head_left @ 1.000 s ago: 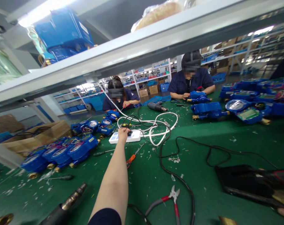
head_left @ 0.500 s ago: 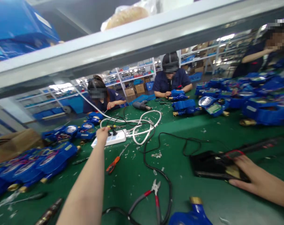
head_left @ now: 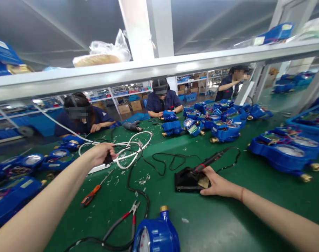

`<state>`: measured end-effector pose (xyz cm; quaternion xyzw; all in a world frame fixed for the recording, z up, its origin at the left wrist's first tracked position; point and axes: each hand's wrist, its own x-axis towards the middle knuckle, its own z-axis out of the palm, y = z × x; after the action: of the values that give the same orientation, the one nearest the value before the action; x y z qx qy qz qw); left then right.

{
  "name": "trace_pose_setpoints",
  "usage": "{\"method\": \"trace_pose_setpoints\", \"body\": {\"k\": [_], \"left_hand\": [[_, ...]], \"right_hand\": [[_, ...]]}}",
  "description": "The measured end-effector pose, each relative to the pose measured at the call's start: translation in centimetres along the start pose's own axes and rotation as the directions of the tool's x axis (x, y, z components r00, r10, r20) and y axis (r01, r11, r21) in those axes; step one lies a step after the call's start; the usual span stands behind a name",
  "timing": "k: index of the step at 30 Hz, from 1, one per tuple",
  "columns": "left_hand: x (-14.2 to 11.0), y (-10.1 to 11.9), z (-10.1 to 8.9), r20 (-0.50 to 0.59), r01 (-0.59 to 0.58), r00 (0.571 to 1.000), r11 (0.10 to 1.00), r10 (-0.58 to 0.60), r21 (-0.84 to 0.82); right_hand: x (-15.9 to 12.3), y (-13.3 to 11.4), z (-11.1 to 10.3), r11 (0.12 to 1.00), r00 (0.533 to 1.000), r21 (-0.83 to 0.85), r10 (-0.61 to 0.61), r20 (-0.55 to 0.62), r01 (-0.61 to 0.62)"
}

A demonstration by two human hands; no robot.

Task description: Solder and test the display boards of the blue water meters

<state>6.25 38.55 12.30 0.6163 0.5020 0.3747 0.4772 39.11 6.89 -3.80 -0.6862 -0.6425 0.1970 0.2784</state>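
Note:
My left hand (head_left: 101, 154) grips a small black plug (head_left: 108, 159) just above a white power strip (head_left: 97, 168), which it partly hides. White and black cables (head_left: 133, 147) loop beside it. My right hand (head_left: 218, 186) rests with spread fingers against a black soldering stand (head_left: 187, 180) holding a brass sponge (head_left: 203, 182). A soldering iron (head_left: 209, 161) lies in that stand, its handle close to my thumb. Between my hands lie red-handled pliers (head_left: 125, 218) and an orange screwdriver (head_left: 89, 195).
Blue water meters with brass ends (head_left: 225, 131) cover the green workbench (head_left: 162, 210) on both sides, and one (head_left: 155, 236) stands at the near edge. Two co-workers sit across the bench, and another person stands beyond. A white shelf rail (head_left: 96, 75) crosses above.
My view has swung up and back, so the shelf rail sits higher. My left hand has moved left off the strip with the plug. My right hand has come into view at the stand.

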Motion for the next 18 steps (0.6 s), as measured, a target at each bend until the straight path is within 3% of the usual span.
{"method": "trace_pose_setpoints", "body": {"k": [2, 5, 8, 10, 13, 16, 18], "left_hand": [[-1.3, 0.7, 3.2, 0.067, -0.004, 0.998, 0.996, -0.002, 0.086], [-3.3, 1.8, 9.2, 0.192, -0.112, 0.979, 0.968, 0.069, 0.224], [-5.6, 2.1, 16.2, 0.385, -0.284, 0.913, 0.886, 0.133, 0.367], [-7.3, 1.7, 20.7, 0.544, -0.419, 0.827, 0.797, 0.139, 0.435], [-9.7, 0.2, 26.2, 0.748, -0.592, 0.661, 0.652, 0.057, 0.474], [-11.7, -1.5, 29.7, 0.869, -0.708, 0.488, 0.545, -0.080, 0.448], [-12.7, -2.3, 31.3, 0.901, -0.760, 0.405, 0.490, -0.157, 0.428]], "right_hand": [[-1.4, 0.3, -1.1, 0.998, 1.000, 0.055, 0.001, -0.013, -0.001], [-4.1, 0.9, -3.2, 0.993, 0.999, 0.121, 0.013, -0.041, -0.008], [-7.3, 1.8, -5.4, 0.988, 0.996, 0.155, 0.034, -0.077, -0.022], [-9.5, 2.5, -6.5, 0.983, 0.994, 0.181, 0.053, -0.099, -0.034], [-12.4, 3.7, -7.6, 0.968, 0.986, 0.244, 0.094, -0.139, -0.058], [-14.9, 4.2, -8.5, 0.950, 0.973, 0.298, 0.152, -0.173, -0.096], [-16.2, 4.0, -9.5, 0.939, 0.966, 0.325, 0.178, -0.186, -0.111]]}}
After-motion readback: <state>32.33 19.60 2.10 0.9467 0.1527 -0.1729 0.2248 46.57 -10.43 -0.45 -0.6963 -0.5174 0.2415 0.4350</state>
